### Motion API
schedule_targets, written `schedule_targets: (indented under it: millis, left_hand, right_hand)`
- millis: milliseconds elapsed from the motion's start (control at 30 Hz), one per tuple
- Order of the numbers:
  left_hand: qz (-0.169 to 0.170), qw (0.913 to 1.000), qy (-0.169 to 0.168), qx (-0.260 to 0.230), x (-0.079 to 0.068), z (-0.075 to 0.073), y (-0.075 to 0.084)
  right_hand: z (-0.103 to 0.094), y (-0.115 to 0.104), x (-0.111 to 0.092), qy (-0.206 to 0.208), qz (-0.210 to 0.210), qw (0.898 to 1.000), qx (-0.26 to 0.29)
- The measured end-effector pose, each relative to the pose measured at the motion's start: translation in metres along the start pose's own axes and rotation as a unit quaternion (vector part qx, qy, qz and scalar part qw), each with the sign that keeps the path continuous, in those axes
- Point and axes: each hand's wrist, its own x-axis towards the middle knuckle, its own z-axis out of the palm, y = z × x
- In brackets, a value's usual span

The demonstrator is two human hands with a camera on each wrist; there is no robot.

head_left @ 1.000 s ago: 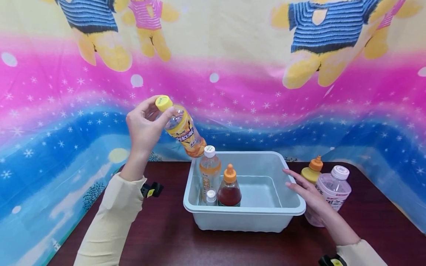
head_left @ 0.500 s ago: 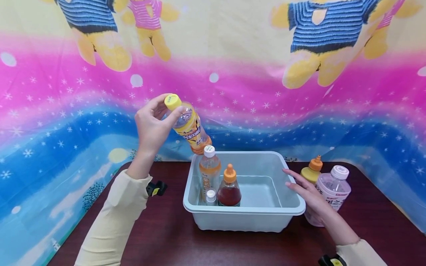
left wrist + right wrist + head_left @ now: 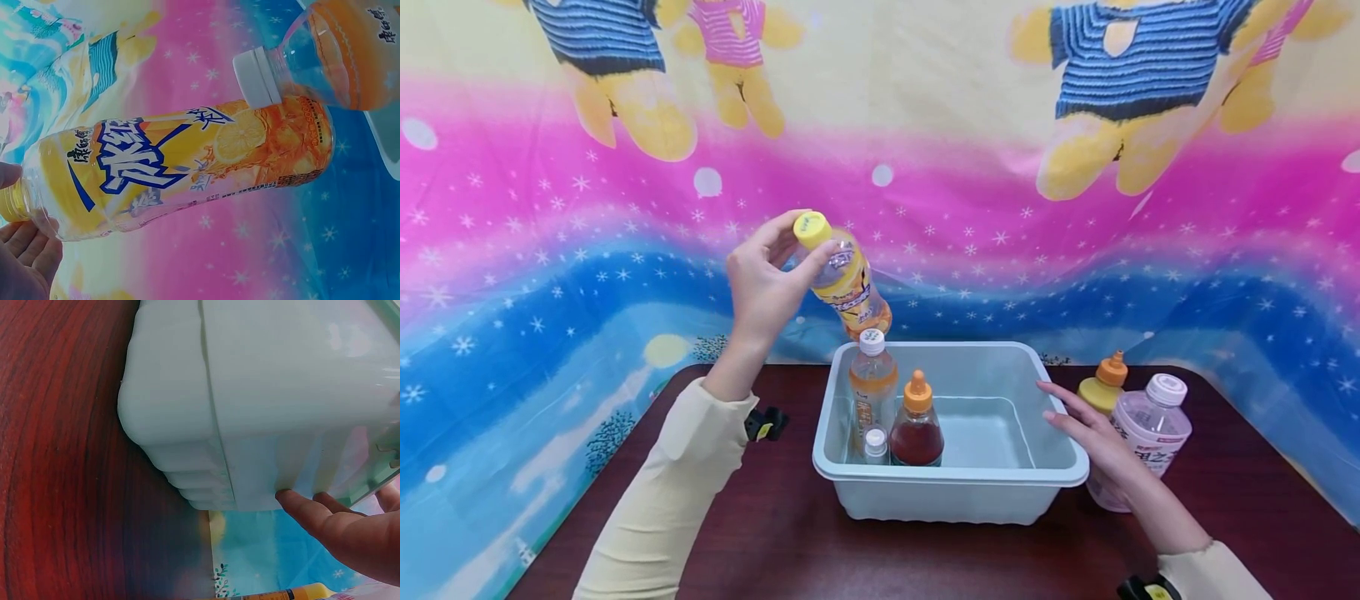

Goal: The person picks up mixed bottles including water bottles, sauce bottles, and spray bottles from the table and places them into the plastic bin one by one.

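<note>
My left hand (image 3: 767,283) pinches the neck of a clear drink bottle (image 3: 850,287) with a yellow cap and yellow label. That bottle hangs tilted above the back left corner of a pale blue plastic basin (image 3: 951,500), its base behind a white-capped bottle (image 3: 872,387) with an orange band. Also in the basin stand an orange-capped bottle of dark red liquid (image 3: 917,437) and a small white-capped bottle (image 3: 876,448). At the basin's right rim rests my right hand (image 3: 1097,437); in the right wrist view its extended fingers (image 3: 306,509) touch the outer wall.
Right of the basin, partly behind my right hand, stand a yellow bottle (image 3: 1099,394) with an orange nozzle cap and a large clear bottle (image 3: 1153,425) with a white cap. Everything is on a dark red-brown table (image 3: 790,533) before a printed cloth backdrop (image 3: 880,125).
My left hand has carried the yellow-capped bottle to the right, over the basin's back left corner. My right hand and the basin stay in place.
</note>
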Motion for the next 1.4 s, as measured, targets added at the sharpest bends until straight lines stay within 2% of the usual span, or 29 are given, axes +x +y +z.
schedule_targets:
  millis: [367,833,1100,1400]
  left_hand:
    - [0.019,0.9996,-0.013,-0.019,-0.003,0.012,0.004]
    - [0.017,0.9985,-0.039,-0.033,-0.007,0.027,0.005]
    - [-0.001,0.9966,-0.069,-0.045,-0.009,0.033,0.007]
    - [0.004,0.9927,-0.111,-0.047,-0.012,0.040,0.007]
  right_hand:
    - [-0.001,0.000,0.000,-0.002,0.007,1.000,0.000]
    - [-0.001,0.001,0.000,-0.004,0.009,1.000,0.000]
    - [-0.001,0.001,0.000,-0.003,0.005,1.000,0.003]
    - [0.000,0.000,0.001,-0.001,0.004,1.000,0.003]
